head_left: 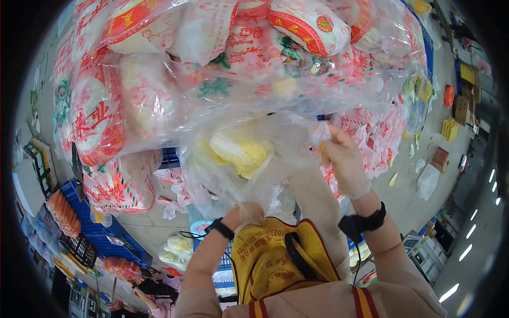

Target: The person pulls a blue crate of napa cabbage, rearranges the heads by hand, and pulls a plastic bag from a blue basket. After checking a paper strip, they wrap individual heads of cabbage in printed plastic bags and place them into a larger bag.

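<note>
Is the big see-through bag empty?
No, the clear bag is stuffed with red-printed packages, and the left hand and right hand grip its loose plastic.

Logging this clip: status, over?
Left hand fisted on big clear plastic bag of wrapped cabbages. Right hand pinching same bag higher. Nothing between hands and bag.

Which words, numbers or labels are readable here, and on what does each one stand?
"业": red character on a white wrapper at the left, inside the clear bag.
Yellow apron: a printed line with digits, upside down, too blurred to read.
Other wrappers: red print, crumpled, unreadable.
</note>
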Motion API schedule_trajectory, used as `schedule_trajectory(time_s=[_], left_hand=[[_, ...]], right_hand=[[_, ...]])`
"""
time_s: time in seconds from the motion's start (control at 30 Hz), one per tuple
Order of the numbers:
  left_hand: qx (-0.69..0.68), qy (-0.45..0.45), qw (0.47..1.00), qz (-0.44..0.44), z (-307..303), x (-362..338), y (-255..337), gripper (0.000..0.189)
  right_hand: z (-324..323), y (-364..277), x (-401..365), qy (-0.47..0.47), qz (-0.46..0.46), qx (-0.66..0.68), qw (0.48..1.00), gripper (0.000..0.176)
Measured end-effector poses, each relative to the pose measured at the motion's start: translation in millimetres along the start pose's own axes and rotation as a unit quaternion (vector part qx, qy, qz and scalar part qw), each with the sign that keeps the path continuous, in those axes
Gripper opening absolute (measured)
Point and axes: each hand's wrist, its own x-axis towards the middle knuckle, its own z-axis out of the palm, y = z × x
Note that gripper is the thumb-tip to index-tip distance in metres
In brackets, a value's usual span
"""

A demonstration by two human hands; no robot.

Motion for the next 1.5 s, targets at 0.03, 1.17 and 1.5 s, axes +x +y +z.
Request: schedule_trajectory(time_s=[0.03, 1.17, 1.5], left_hand=[[-0.001, -0.007, 1.0, -0.019, -10, -16, 6, 0.035], [-0.315, 0.532, 0.768, 0.168, -385, 7, 185, 0.032], [-0.521, 0.418, 0.709, 0.225, -378, -16, 171, 0.036]], right_hand=[[-4, 1, 7, 0.025, 0.001, -0.021, 0.999, 0.029], [-37, -65, 151, -0.014, 0.088, -0.078, 0.993, 0.071], [-32, -75, 168, 0.032, -0.129, -0.073, 0.988, 0.041]])
